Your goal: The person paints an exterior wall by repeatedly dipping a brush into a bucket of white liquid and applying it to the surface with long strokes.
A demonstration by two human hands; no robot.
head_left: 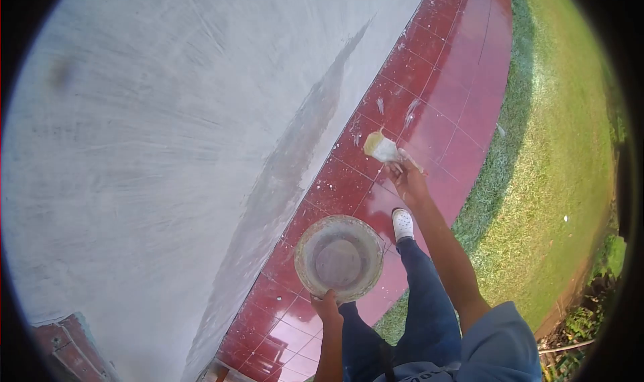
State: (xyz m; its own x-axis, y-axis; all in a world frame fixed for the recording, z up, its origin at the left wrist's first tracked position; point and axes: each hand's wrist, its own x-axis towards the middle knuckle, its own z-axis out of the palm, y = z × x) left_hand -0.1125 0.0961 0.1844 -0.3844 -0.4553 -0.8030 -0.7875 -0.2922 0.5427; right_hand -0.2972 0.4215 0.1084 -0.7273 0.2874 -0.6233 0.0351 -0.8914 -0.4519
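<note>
My left hand [327, 307] is closed on the near rim of a round bucket [303, 251], held at about waist height. Pale whitish liquid lies in the bottom, and its inner wall is smeared with the same pale coating. My right hand [405, 178] grips a wide paintbrush [382, 147] by its handle, out in front and to the right of the bucket. White paint coats the bristles, which are yellowish at the tip and point up and left toward the wall. The brush is apart from the wall [154, 127], which has streaky white paint and a greyer strip along its lower edge.
Dark red floor tiles [429, 66], spotted with white drips, run along the wall's foot. Grass [537, 201] borders them on the right. My foot in a white clog [402, 223] stands on the tiles. A reddish ledge [74, 348] shows at lower left.
</note>
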